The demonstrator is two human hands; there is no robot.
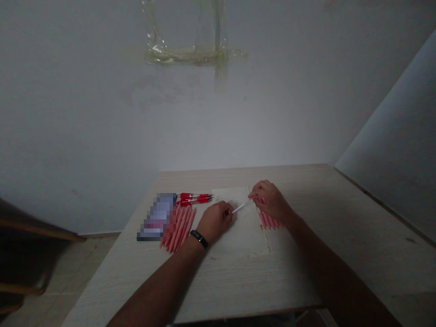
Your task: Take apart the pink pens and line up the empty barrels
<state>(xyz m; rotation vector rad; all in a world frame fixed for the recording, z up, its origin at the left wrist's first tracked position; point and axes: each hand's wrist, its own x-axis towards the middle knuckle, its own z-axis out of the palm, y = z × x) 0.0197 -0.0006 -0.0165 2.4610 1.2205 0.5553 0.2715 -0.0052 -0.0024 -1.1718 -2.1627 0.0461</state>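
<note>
A thin white stick (239, 208), perhaps a pen part, slants between my two hands above a pale sheet (238, 243). My left hand (216, 221), with a black band on its wrist, is closed on its lower end. My right hand (270, 200) pinches the upper end, where a pinkish bit shows at the fingertips. Beneath the right hand lies a row of pink pen-like sticks (269, 220), partly covered by it. To the left of my left hand is a pile of similar pink sticks (179, 229). Several red pens with clear parts (194, 198) lie behind that pile.
A phone (158, 217), its screen blurred out, lies at the left of the wooden table (238, 295). Behind the table rises a pale wall (272, 113) with yellowed tape on it. Dark wooden furniture (30, 231) stands at the lower left.
</note>
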